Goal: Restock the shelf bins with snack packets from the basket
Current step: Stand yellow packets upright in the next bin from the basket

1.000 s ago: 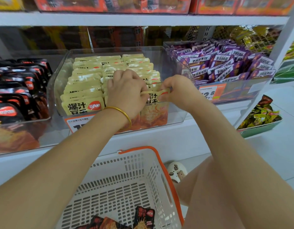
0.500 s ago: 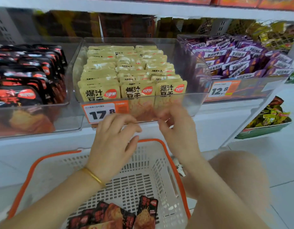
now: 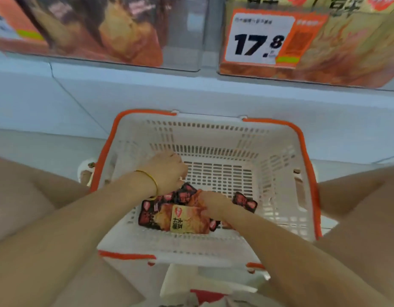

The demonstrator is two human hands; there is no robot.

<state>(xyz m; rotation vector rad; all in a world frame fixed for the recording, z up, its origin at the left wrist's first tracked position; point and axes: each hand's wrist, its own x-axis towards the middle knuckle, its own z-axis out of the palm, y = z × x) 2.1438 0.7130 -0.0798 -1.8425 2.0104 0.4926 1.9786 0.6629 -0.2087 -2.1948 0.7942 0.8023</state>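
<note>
**Step in hand (judged):** taking the next packets out of the basket for the shelf bins.

**Position of stock:** The basket (image 3: 202,134) stands on the floor below the shelf (image 3: 147,91), between the person's knees. A small heap of snack packets lies in its near half. A yellow-labelled packet (image 3: 187,220) sits on top, with dark packets (image 3: 150,212) under it and to its left. One more dark packet (image 3: 247,201) lies just to the right.

**Hands:**
- The right hand (image 3: 213,203) is down on the heap, its fingers touching the far right edge of the yellow-labelled packet. The picture is blurred there, so whether the fingers have closed into a grasp cannot be told.
- The left hand (image 3: 167,169), with a bracelet (image 3: 152,185) at the wrist, is just above the far left of the heap. Its knuckles are up and its fingers curl downward. The fingertips are hidden, so it cannot be told whether they grasp a packet or are clenched on nothing.

**Recommendation:**
- Sort before lifting. The yellow-labelled packet appears to match the pale stock in the right bin (image 3: 357,52) behind the price tag (image 3: 258,38).
- The dark packets look suited to the left bin (image 3: 185,34).
- Pinch each packet by an edge and do not crush its middle.
- Gather like packets facing the same way, then lift them clear of the basket rim before raising them to the shelf.
</note>
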